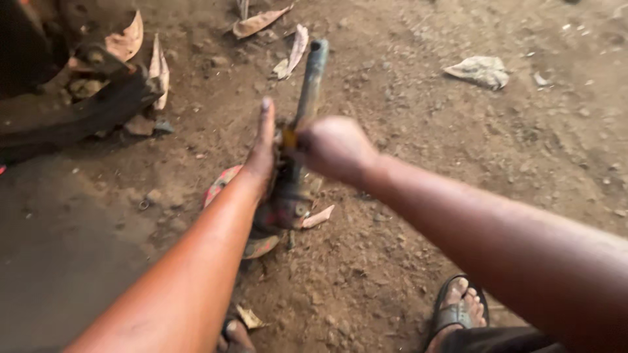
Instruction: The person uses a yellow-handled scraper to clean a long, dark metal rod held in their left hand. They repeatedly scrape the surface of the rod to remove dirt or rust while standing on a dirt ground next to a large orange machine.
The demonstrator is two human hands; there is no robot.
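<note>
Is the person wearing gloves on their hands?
No, the left hand and the right hand are both bare as they work on the metal part on the dirt ground.

Warm dim daylight, motion-blurred foreground.

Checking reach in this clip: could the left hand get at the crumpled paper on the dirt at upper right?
Probably not as things stand. The left hand rests flat against the metal part, and the right hand and its forearm lie between it and the crumpled paper.
</note>
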